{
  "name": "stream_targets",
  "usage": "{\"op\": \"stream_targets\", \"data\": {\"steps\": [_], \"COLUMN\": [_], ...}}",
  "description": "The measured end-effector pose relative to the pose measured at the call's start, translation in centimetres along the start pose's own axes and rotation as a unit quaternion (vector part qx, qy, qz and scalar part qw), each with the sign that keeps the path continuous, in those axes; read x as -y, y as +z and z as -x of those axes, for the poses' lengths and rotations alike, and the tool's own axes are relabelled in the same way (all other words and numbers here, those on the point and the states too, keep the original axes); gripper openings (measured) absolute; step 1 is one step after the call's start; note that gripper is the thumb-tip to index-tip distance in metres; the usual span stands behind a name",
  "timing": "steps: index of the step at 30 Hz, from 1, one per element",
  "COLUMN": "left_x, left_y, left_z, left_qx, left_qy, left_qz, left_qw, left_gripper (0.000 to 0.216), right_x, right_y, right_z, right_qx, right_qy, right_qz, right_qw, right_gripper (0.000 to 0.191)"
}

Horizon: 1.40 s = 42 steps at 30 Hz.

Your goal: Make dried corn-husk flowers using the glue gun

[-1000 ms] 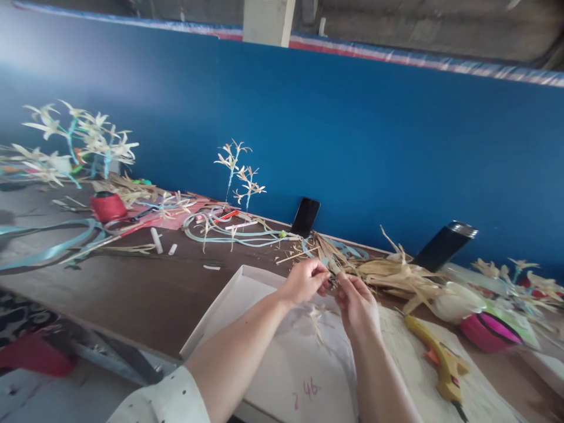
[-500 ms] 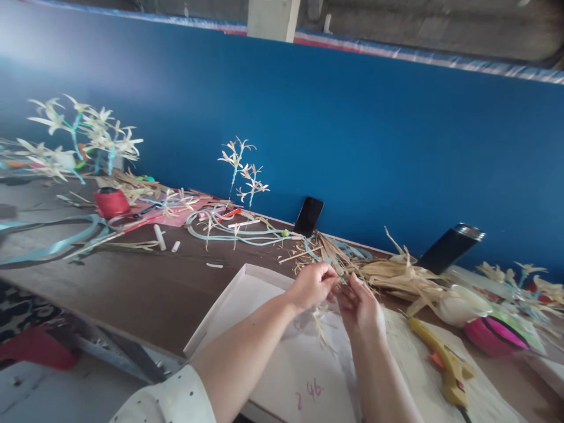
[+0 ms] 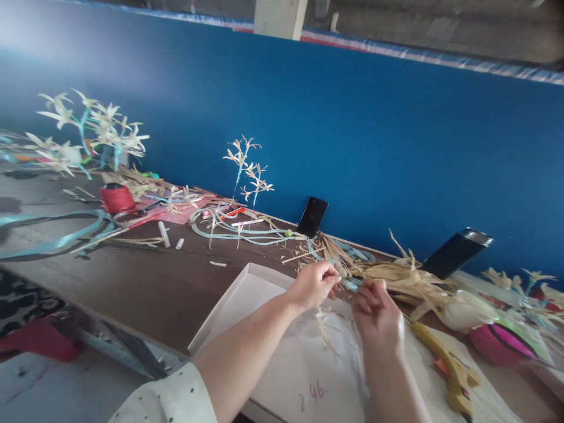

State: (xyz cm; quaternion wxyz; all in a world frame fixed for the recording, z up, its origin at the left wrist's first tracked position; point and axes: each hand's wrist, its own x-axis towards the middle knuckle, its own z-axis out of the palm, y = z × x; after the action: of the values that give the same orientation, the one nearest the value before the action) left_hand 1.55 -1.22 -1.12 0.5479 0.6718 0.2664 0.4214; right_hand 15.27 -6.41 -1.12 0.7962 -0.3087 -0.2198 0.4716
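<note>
My left hand (image 3: 315, 286) is closed in a pinch over the far part of a shallow white box (image 3: 220, 305). What its fingertips hold is too small to make out. My right hand (image 3: 378, 311) is just to the right, thumb and fingers pinched on a narrow light-blue strip (image 3: 352, 284) that spans the gap towards my left fingertips. Below my left hand are the thin pale petals of a dried-husk flower (image 3: 326, 335); whether it hangs from the hand or lies on the box cannot be told.
A yellow glue gun (image 3: 449, 370) lies on paper at right, near a pink pouch (image 3: 502, 343). Dried husks (image 3: 392, 276), a black bottle (image 3: 458, 252) and a phone (image 3: 312, 216) line the blue wall. Further left are blue cords, a red spool (image 3: 117, 198) and standing husk flowers (image 3: 106, 126).
My right hand has moved right, away from my left hand, and more of the light-blue strip shows between them. The left hand has hardly moved. The whole view has shifted slightly.
</note>
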Motion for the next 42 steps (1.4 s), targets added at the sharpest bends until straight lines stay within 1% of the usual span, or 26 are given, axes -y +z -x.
{"op": "stream_targets", "data": {"steps": [3, 5, 7, 10, 12, 14, 16, 17, 19, 21, 24, 25, 30, 36, 38, 39, 40, 42], "left_x": [-0.3, -0.3, -0.3, -0.3, -0.3, -0.4, -0.5, -0.5, -0.6, -0.7, -0.8, -0.9, -0.9, -0.9, -1.1, -1.1, -1.2, -1.1], "left_y": [-0.6, -0.7, -0.7, -0.5, -0.5, -0.5, -0.5, -0.5, -0.5, -0.5, -0.5, -0.5, -0.6, -0.6, -0.5, -0.5, -0.4, -0.3], "left_z": [-0.1, -0.2, -0.2, -0.1, 0.0, 0.1, 0.2, 0.3, 0.3, 0.4, 0.5, 0.5, 0.5, 0.6, 0.6, 0.6, 0.6, 0.7], "left_qx": [-0.025, -0.031, -0.035, -0.037, -0.04, -0.044, -0.048, -0.05, -0.05, -0.045, -0.041, -0.041, -0.033, -0.028, -0.022, -0.018, -0.014, -0.008], "left_qy": [0.001, 0.002, 0.01, 0.025, 0.043, 0.063, 0.078, 0.085, 0.097, 0.107, 0.114, 0.115, 0.119, 0.136, 0.137, 0.137, 0.135, 0.127], "left_qz": [0.017, 0.021, 0.014, -0.009, -0.045, -0.087, -0.118, -0.127, -0.138, -0.146, -0.158, -0.161, -0.172, -0.198, -0.202, -0.202, -0.201, -0.195], "left_qw": [1.0, 0.999, 0.999, 0.999, 0.997, 0.993, 0.989, 0.987, 0.984, 0.982, 0.98, 0.979, 0.977, 0.97, 0.969, 0.97, 0.97, 0.973], "left_gripper": [0.018, 0.017, 0.017, 0.017, 0.018, 0.018, 0.018, 0.018, 0.017, 0.016, 0.015, 0.014, 0.014, 0.013, 0.014, 0.014, 0.014, 0.015], "right_x": [0.2, -0.1, -0.6, -1.0, -1.0, -0.9, -0.8, -0.7, -0.7, -0.7, -0.7, -0.7, -0.9, -0.9, -0.9, -1.0, -1.1, -1.3], "right_y": [0.1, 0.4, 0.7, 0.7, 0.6, 0.5, 0.5, 0.4, 0.4, 0.4, 0.3, 0.3, -0.3, -0.7, -0.7, -0.7, -0.6, -0.5], "right_z": [0.1, 0.2, 0.5, 0.7, 0.8, 0.8, 0.8, 0.7, 0.7, 0.6, 0.6, 0.6, 0.3, 0.0, 0.0, 0.1, 0.1, 0.3], "right_qx": [-0.043, -0.066, -0.065, -0.055, -0.055, -0.056, -0.066, -0.072, -0.08, -0.08, -0.071, -0.069, -0.063, -0.064, -0.075, -0.079, -0.08, -0.074], "right_qy": [-0.051, -0.078, -0.09, -0.087, -0.105, -0.151, -0.193, -0.206, -0.21, -0.198, -0.186, -0.185, -0.204, -0.227, -0.217, -0.203, -0.182, -0.128], "right_qz": [0.056, 0.116, 0.169, 0.256, 0.341, 0.432, 0.496, 0.516, 0.534, 0.536, 0.525, 0.527, 0.57, 0.582, 0.57, 0.554, 0.528, 0.447], "right_qw": [0.996, 0.988, 0.979, 0.961, 0.932, 0.887, 0.844, 0.829, 0.815, 0.817, 0.828, 0.826, 0.794, 0.779, 0.789, 0.804, 0.826, 0.882], "right_gripper": [0.02, 0.025, 0.034, 0.044, 0.045, 0.041, 0.038, 0.037, 0.038, 0.04, 0.044, 0.044, 0.041, 0.038, 0.039, 0.039, 0.038, 0.036]}}
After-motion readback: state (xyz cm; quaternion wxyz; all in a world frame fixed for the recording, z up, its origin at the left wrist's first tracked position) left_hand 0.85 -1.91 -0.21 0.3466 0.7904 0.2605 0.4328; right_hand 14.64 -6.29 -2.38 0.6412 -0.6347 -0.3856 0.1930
